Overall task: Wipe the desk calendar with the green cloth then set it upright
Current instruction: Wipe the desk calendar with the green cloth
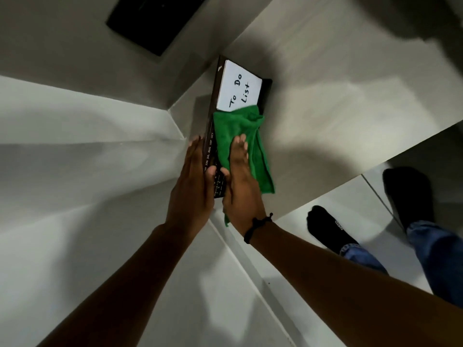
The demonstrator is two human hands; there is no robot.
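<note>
Lying flat on the pale surface (pixel 325 101), directly ahead of both hands: desk calendar (pixel 213 126), dark-framed, with a white "To Do List" panel (pixel 239 87) at the far end beyond the fingertips and month names printed along the edge next to the left hand. Left hand (pixel 194 186) open, palm set against the calendar's long left side, thumb hooked over the top face; bracing, not gripping. Right hand (pixel 239 181) flat and open, fingers extended, pressing the green cloth (pixel 235 131) down onto the calendar face, with loose cloth spilling off to the right of that hand and a tail hanging below the wrist.

Judged stiff, thin and light, probably board or framed card, so likely to skid under wiping pressure unless pinned from the side as now. Smooth face, probably slippery to bare fingers. Cloth soft, limp and grippy, bunching easily. Best hold for standing up: both long edges pinched between opposing palms, or the near short edge lifted while the far edge pivots. Any rear stand or fold hidden, cannot tell.
</note>
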